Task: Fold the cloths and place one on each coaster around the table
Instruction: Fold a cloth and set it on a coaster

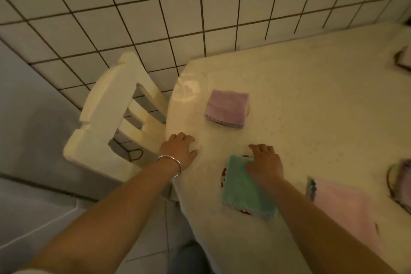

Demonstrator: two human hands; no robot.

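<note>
A folded green cloth (245, 187) lies on a red-patterned coaster (223, 173) near the table's front left. My right hand (264, 161) rests flat on the cloth's far right corner, fingers spread. To the left, my left hand (180, 149) lies flat on the bare tablecloth near the table's edge, holding nothing. Further back, a folded purple cloth (226, 108) covers a coaster whose rim just shows at its right. An unfolded pink cloth (342, 204) lies right of my right forearm, with a bit of green cloth (311, 187) at its left edge.
The table (311, 95) has a cream cloth over it. At the right edge are two more coasters with folded cloths, one at the back (404, 58) and one nearer (402, 181). A cream wooden chair (111, 118) stands left of the table on a tiled floor.
</note>
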